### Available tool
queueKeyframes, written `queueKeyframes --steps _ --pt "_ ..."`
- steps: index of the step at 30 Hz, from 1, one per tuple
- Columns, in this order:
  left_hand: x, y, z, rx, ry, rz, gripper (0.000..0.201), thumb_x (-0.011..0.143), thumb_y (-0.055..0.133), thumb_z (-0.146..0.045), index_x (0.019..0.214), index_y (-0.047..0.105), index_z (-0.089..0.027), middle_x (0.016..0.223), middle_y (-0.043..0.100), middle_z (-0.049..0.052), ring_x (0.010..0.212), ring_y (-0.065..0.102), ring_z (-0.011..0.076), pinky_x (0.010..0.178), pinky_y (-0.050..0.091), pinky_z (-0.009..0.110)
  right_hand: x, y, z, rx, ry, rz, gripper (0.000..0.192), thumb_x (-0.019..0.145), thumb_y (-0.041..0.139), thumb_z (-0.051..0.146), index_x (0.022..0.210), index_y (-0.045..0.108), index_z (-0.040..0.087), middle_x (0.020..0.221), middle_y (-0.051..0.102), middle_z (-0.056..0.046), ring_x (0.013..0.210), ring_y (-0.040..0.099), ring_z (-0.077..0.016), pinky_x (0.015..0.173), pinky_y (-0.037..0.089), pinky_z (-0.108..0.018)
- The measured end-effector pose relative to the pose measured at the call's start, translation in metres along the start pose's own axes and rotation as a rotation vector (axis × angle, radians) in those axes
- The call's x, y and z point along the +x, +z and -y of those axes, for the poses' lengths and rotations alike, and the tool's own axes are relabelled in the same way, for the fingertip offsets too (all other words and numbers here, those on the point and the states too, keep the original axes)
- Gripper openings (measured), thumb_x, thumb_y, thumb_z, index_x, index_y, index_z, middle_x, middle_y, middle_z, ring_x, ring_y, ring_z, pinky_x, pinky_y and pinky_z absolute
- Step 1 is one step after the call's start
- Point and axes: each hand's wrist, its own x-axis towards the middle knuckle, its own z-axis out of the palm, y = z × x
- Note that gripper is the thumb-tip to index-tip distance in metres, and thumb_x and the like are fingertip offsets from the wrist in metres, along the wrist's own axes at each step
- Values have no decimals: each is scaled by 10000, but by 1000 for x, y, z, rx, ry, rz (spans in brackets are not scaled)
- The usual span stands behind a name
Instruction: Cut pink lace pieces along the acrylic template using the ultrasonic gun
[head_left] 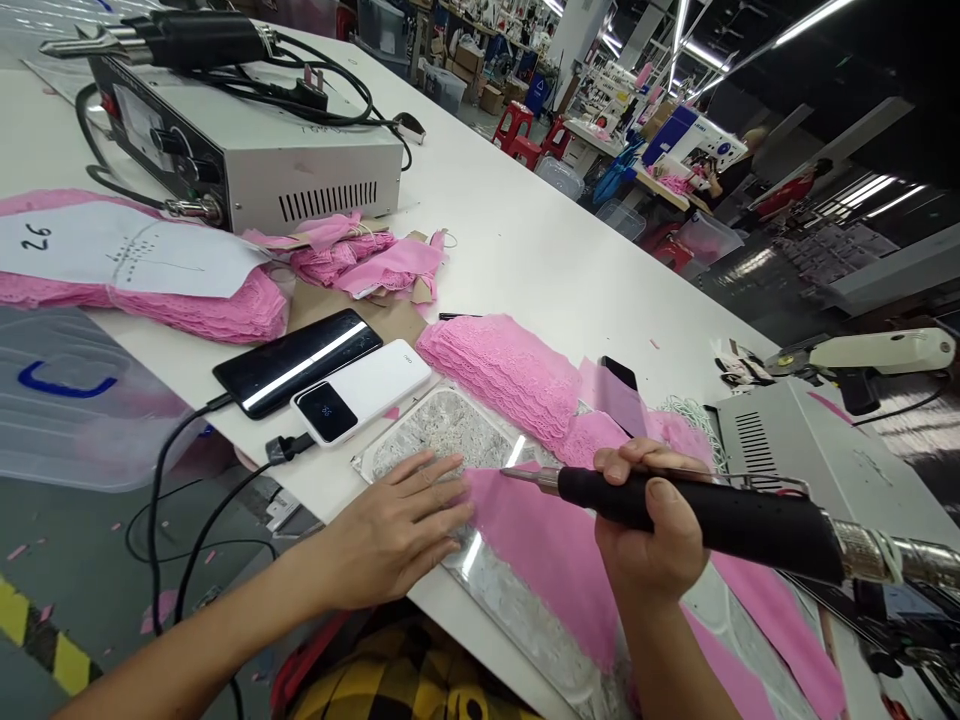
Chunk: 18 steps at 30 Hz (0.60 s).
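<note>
My left hand lies flat with its fingers stretched out, fingertips at the left edge of a pink fabric piece. Beneath the fabric is a grey marbled slab with a shiny surface. In my right hand is a black corded handpiece with a pointed metal tip, gripped around its barrel. That tip points left, at the fabric's upper edge just right of my left fingers; whether it touches, I cannot tell. A stack of pink lace pieces sits just beyond the slab.
A white power bank and a black phone lie left of the slab, cables hanging off the edge. Behind them stands a grey control box with another handpiece on top. A second box is at right.
</note>
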Motion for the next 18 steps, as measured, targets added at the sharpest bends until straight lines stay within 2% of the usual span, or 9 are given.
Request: queueKeyframes --steps 8,18 --pt "-1 1 -1 8 -4 -10 308 946 522 -193 1242 605 -171 1241 669 82 1309 509 280 1103 418 478 1 2 1 10 -6 29 69 730 613 234 789 591 203 786 571 12 585 532 -109 635 506 -342" --pt "0 -1 -1 15 -2 -19 267 956 505 -199 1191 621 -152 1214 681 85 1269 544 274 1079 430 452 -7 22 -1 136 28 91 92 737 618 225 828 631 214 793 601 17 590 547 -104 644 505 -331"
